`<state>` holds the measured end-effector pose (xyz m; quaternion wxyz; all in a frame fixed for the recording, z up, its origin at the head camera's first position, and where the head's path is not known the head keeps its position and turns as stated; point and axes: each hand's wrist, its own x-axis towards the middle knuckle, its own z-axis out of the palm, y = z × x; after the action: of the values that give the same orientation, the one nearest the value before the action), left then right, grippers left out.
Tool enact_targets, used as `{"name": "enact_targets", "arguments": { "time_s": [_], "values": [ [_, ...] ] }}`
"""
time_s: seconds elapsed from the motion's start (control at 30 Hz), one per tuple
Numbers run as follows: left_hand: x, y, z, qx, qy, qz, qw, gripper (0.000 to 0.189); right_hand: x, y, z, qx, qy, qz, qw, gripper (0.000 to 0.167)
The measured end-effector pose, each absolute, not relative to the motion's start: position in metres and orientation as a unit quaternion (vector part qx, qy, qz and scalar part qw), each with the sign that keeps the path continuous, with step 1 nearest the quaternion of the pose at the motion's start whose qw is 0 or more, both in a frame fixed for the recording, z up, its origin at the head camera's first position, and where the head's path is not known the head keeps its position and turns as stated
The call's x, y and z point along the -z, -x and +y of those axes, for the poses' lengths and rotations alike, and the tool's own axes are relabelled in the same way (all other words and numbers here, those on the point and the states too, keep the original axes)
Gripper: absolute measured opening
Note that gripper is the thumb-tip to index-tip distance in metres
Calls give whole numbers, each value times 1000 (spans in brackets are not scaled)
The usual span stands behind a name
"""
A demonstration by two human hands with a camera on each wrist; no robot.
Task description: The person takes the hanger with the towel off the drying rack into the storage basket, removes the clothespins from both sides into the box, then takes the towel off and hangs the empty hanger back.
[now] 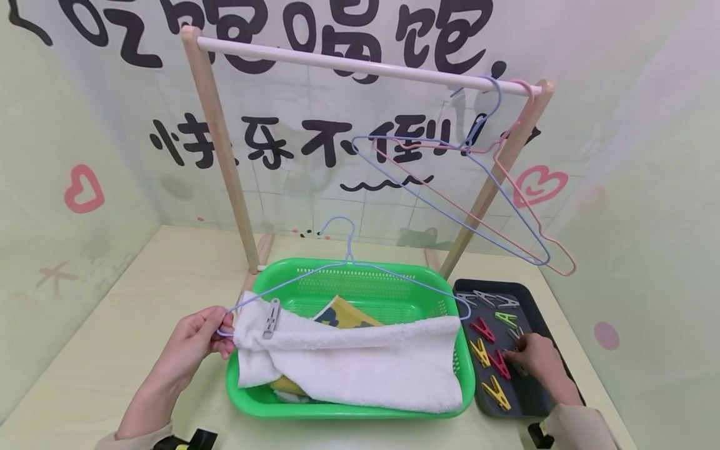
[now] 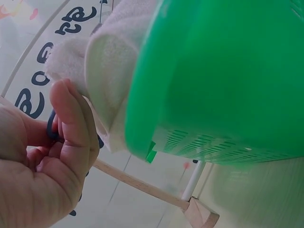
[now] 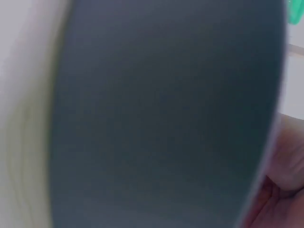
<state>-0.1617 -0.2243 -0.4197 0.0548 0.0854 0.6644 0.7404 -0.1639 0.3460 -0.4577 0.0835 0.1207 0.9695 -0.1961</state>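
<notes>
My left hand grips the left end of a blue clothes hanger in the head view. A white towel is folded over the hanger's bottom bar, and a grey clothespin is clipped on it near the left. Towel and hanger lie over a green basket. The left wrist view shows my thumb and fingers curled round the hanger's end. My right hand reaches into a black tray of clothespins, fingertips down beside a red clothespin. Whether they pinch a clothespin is hidden.
A wooden rack with a white rail stands behind the basket. On its right end hang a blue hanger and a pink hanger. Yellow patterned cloth lies inside the basket. Yellow, green and grey clothespins share the tray.
</notes>
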Motion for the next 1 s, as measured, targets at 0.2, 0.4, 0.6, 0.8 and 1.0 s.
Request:
{"name": "enact_targets", "arguments": {
  "time_s": [0.2,0.4,0.6,0.8,1.0],
  "values": [
    [420,162,-224,-739,-80,666,56,31,444,164,341,213,-90,973,14,26],
    [420,162,-225,-740,-80,666,53,32,413,165,314,255,-36,962,-88,25],
    [420,164,-224,-736,-76,671,55,31,377,163,278,289,-8,947,-139,24],
    [419,163,-223,-734,-79,672,61,31,357,162,237,347,62,921,-166,20],
    [419,162,-222,-734,-73,673,60,31,356,174,193,382,183,895,-140,19]
  ]
}}
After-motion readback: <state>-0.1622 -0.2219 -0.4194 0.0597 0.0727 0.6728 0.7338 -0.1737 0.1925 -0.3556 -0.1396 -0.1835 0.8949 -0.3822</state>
